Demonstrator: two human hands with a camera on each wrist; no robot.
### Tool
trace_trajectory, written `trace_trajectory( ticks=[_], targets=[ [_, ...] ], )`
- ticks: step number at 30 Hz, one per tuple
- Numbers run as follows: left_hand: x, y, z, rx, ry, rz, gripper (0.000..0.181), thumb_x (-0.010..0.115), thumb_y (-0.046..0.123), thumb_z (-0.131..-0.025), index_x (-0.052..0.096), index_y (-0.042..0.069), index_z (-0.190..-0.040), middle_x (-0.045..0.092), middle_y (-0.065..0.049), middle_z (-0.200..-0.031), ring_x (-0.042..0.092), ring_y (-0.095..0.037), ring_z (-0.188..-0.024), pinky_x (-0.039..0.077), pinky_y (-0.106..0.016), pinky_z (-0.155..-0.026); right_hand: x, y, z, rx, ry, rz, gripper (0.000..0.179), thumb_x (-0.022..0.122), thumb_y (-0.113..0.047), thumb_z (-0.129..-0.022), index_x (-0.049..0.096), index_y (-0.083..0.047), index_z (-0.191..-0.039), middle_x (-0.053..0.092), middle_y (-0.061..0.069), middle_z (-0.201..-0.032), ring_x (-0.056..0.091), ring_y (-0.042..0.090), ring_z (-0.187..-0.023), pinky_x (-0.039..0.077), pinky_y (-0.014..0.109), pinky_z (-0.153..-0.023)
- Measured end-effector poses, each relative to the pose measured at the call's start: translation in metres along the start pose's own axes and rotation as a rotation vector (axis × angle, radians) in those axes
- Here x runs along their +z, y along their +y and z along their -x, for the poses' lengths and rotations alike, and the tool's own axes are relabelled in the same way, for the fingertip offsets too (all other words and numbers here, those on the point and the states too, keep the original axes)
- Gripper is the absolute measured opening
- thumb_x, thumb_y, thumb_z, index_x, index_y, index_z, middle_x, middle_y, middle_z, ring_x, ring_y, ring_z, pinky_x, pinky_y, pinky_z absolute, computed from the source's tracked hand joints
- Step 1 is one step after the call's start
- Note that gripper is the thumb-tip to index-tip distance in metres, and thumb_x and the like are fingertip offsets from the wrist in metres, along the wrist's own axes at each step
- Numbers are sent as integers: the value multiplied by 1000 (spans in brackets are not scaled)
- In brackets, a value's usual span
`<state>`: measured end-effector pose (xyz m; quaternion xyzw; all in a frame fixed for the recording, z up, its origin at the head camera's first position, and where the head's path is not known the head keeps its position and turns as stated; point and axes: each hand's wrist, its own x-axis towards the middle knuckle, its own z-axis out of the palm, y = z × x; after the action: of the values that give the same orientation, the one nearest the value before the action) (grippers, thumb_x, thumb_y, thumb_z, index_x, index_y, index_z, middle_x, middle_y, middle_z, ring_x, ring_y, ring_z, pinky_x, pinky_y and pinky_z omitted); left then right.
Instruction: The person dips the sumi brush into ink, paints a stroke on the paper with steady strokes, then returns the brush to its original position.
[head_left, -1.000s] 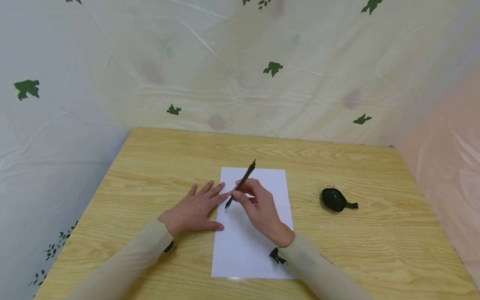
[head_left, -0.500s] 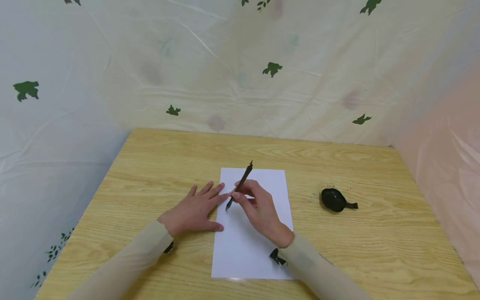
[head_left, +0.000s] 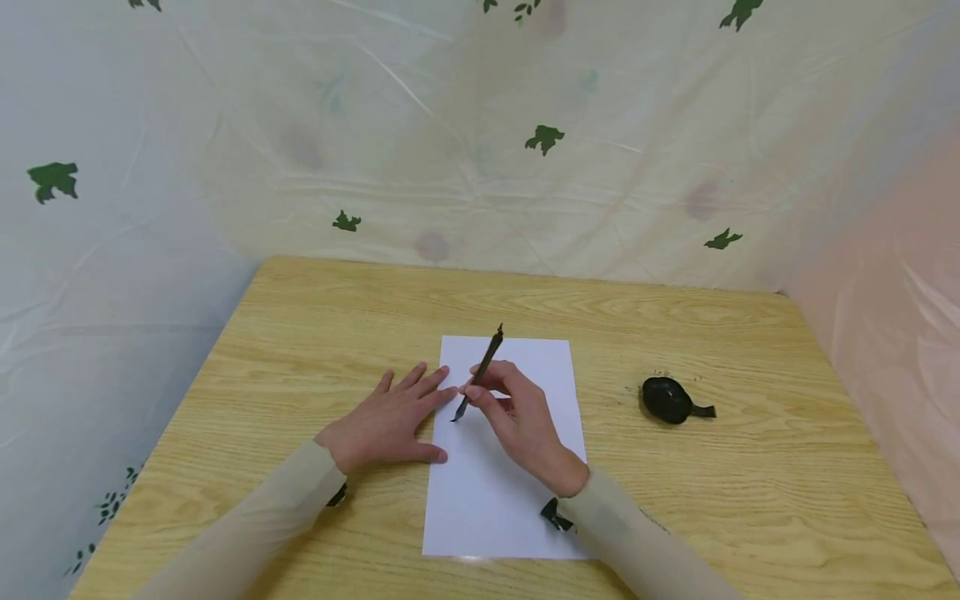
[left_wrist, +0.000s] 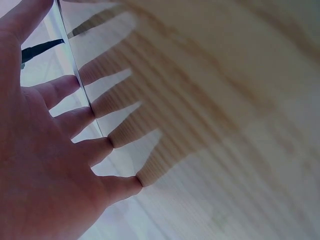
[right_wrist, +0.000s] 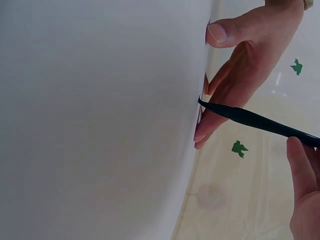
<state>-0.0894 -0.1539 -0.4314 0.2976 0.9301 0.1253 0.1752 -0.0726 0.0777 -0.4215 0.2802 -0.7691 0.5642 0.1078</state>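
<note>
My left hand (head_left: 386, 425) lies flat with fingers spread, its fingertips and thumb over the left edge of a white sheet of paper (head_left: 487, 508). Between thumb and fingers, my right hand (head_left: 525, 425) pinches a dark calligraphy brush (head_left: 484, 362) above its tip. The brush slants, its upper end leaning right and away from me. In the right wrist view, the brush's pointed tip (right_wrist: 202, 102) bends at the paper's surface, close to the left hand's fingers. The left wrist view shows the brush tip (left_wrist: 50, 46) near the left thumb. No marks show on the sheet.
A small black dish with a short handle (head_left: 666, 400) stands on the wooden table (head_left: 750, 500), right of the paper. Dark specks dot the wood around it. Pale sheeting with green bird shapes (head_left: 545, 139) hangs behind the table and at both sides.
The brush tip has lowered slightly onto the paper and now bends. Its upper end has tipped a little left and toward me. The left hand has stayed in place.
</note>
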Motion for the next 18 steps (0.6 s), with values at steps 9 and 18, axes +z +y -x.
trace_trajectory(
  ticks=[9,18],
  targets=[
    [1,0,0,5,7,-7,91,73,62,-88,41,18,-161,20,-5,-172,10,-38,-158,14,-74,-117,0,0,1,2,10,8,31,71,3,-95,59,-7,-122,70,10,-110,74,23,-97,62,31,-74],
    [1,0,0,10,10,-4,90,73,62,-89,41,18,-161,20,-5,-172,10,-38,-158,14,-74,-116,-1,0,2,6,14,29,31,72,2,-94,60,-8,-121,70,9,-109,74,23,-100,62,31,-74]
  ],
)
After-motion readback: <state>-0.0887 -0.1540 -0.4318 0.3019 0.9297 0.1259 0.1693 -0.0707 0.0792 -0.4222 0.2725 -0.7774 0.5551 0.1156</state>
